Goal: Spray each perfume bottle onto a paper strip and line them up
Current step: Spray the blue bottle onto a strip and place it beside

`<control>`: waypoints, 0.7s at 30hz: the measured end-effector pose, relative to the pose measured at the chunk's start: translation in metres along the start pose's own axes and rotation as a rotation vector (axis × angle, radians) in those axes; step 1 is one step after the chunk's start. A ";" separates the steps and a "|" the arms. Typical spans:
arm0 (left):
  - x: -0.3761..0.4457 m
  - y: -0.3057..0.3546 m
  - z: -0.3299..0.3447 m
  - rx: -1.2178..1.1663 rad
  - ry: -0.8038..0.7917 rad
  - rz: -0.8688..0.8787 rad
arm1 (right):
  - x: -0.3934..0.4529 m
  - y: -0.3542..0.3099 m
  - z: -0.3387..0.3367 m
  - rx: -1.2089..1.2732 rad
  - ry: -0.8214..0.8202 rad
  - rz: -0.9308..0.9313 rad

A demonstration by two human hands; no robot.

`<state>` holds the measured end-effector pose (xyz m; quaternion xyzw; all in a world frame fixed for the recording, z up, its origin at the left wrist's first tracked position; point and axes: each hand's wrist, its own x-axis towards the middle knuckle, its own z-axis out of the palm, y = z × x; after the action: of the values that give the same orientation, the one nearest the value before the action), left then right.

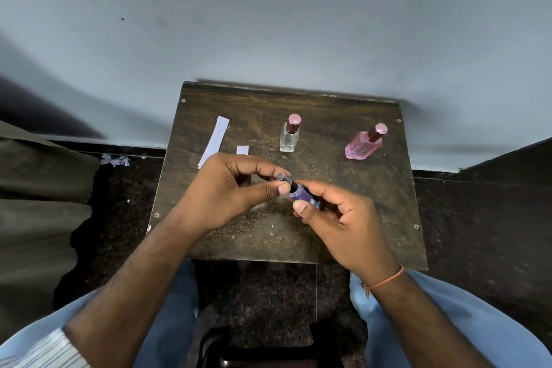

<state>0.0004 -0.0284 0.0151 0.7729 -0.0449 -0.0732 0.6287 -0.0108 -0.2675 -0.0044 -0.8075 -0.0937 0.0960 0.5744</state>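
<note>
I'm uncapping: right hand grips the purple bottle, left hand pinches its cap. Next, fetch a strip.

On the desk, set against the wall: two paper strips at far left, the shorter one just right of the longer and partly hidden behind the left hand. Right of the strips, upright near mid-desk, a perfume bottle; well apart to its right, a second capped bottle, tilted. Nearer the front edge, above the desk's middle, both hands together: left hand pinching the cap of a small bottle gripped by the right hand. Scraps of paper on the floor left of the desk.
</note>
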 end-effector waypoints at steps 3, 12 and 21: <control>-0.001 0.007 -0.004 0.006 -0.003 0.020 | 0.002 -0.005 0.002 -0.020 -0.019 0.013; 0.008 0.000 -0.065 0.351 0.406 -0.202 | 0.021 -0.016 0.027 -0.175 0.048 -0.064; 0.001 -0.003 -0.044 0.850 0.303 -0.286 | 0.078 -0.031 0.066 -0.310 0.148 -0.076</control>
<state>0.0091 0.0145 0.0207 0.9621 0.1282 -0.0204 0.2398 0.0457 -0.1776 -0.0004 -0.8871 -0.0955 -0.0010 0.4515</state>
